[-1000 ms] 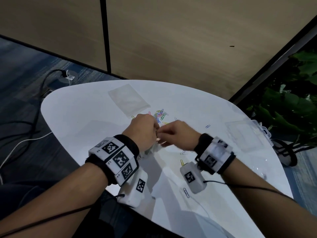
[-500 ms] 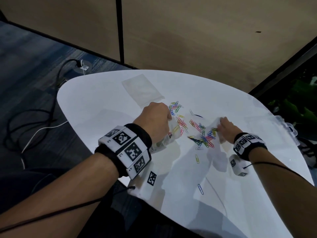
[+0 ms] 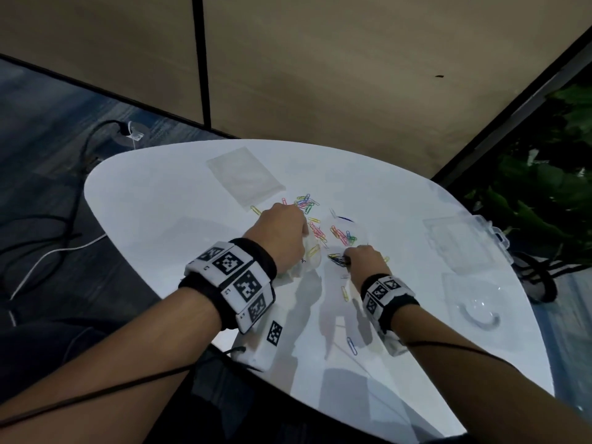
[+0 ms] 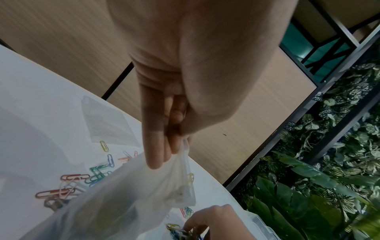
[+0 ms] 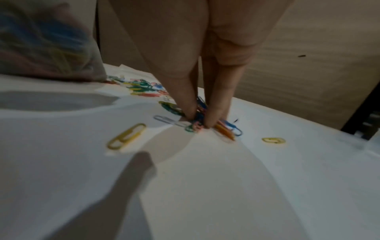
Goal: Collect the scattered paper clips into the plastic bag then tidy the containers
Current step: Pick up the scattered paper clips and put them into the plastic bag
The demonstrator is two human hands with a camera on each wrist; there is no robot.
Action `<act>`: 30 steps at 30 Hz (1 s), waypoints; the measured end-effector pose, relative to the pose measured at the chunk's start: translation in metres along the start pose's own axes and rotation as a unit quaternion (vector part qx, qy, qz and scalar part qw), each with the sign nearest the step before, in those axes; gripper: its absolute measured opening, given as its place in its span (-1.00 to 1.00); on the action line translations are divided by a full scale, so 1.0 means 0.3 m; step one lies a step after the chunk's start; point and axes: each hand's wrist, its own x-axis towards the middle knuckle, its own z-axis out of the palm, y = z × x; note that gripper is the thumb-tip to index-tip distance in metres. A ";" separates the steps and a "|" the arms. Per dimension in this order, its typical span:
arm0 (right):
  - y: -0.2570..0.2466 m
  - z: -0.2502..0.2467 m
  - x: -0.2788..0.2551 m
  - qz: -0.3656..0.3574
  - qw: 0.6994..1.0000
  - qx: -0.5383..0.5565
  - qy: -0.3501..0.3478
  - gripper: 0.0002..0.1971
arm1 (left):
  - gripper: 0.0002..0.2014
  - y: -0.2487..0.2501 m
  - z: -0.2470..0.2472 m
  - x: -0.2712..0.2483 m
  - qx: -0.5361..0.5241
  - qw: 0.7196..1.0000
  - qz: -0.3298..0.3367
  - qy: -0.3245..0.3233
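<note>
- The clips (image 3: pixel 344 237) look light, springy and slick on the smooth worktop (image 3: pixel 160 200); they tangle, so a small bunch should lift together if pinched at its middle.
- The bag (image 4: pixel 131 191) is thin, limp film, best held at its mouth edge.
- The left hand (image 3: pixel 282 233) does that: its fingers (image 4: pixel 156 146) are curled and pinch the bag's rim, the bag sagging beneath them with clips inside.
- The right hand (image 3: pixel 365 261) has narrowed its fingers (image 5: pixel 216 112) onto a small heap (image 5: pixel 197 123), clips caught between the tips.
- More clips lie beyond both hands, and a few loose ones nearer the wrists.
</note>
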 end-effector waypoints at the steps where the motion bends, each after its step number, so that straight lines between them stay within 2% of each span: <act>1: 0.007 -0.007 0.000 0.004 1.000 0.010 0.006 -0.73 | -0.68 0.001 -0.001 -0.001 0.001 1.000 -0.001 -0.002; 5: 0.070 -0.046 0.005 0.083 0.990 0.112 0.006 -0.77 | -0.69 -0.002 0.007 0.004 0.004 1.000 0.003 -0.010; 7: 0.108 -0.064 -0.001 0.154 0.957 0.247 -0.003 -0.87 | -0.70 -0.003 0.014 0.007 0.004 1.000 0.008 -0.011; 8: 0.116 -0.087 -0.012 0.182 0.917 0.355 -0.010 -0.92 | -0.70 -0.005 0.016 0.008 0.004 1.000 0.009 -0.011; 10: 0.110 -0.141 -0.042 0.206 0.794 0.572 -0.004 -0.95 | -0.70 -0.006 0.020 0.010 0.000 1.000 0.008 -0.013; 12: 0.059 -0.208 -0.094 0.170 0.671 0.722 -0.010 -0.90 | -0.70 -0.006 0.023 0.011 -0.007 1.000 0.010 -0.013; 13: 0.019 -0.241 -0.128 0.148 0.624 0.767 -0.027 -0.83 | -0.70 -0.005 0.027 0.011 -0.012 1.000 0.012 -0.014; 14: -0.026 -0.269 -0.166 0.127 0.589 0.797 -0.042 -0.79 | -0.70 -0.003 0.030 0.010 -0.016 1.000 0.013 -0.014; 16: -0.108 -0.289 -0.229 0.106 0.546 0.828 -0.071 -0.83 | -0.72 0.006 0.038 0.005 -0.019 1.000 0.019 -0.009; 17: -0.143 -0.282 -0.253 0.103 0.544 0.829 -0.080 -0.87 | -0.73 0.011 0.040 0.001 -0.019 1.000 0.020 -0.005; 18: -0.172 -0.269 -0.272 0.103 0.565 0.815 -0.078 -0.88 | -0.75 0.015 0.041 -0.004 -0.020 1.000 0.020 -0.002; 24: -0.217 -0.203 -0.302 0.032 0.823 0.565 0.050 -0.93 | -0.72 0.023 0.040 -0.028 -0.049 0.998 0.016 -0.023; 26: -0.221 -0.204 -0.298 -0.016 0.890 0.450 0.075 -0.87 | -0.73 0.025 0.042 -0.034 -0.050 0.998 0.017 -0.021; 28: -0.222 -0.211 -0.299 -0.050 0.920 0.386 0.046 -0.78 | -0.73 0.027 0.041 -0.038 -0.054 0.998 0.020 -0.017; 30: -0.211 -0.231 -0.306 -0.078 0.924 0.372 0.026 -0.72 | -0.72 0.029 0.035 -0.043 -0.054 0.998 0.023 -0.013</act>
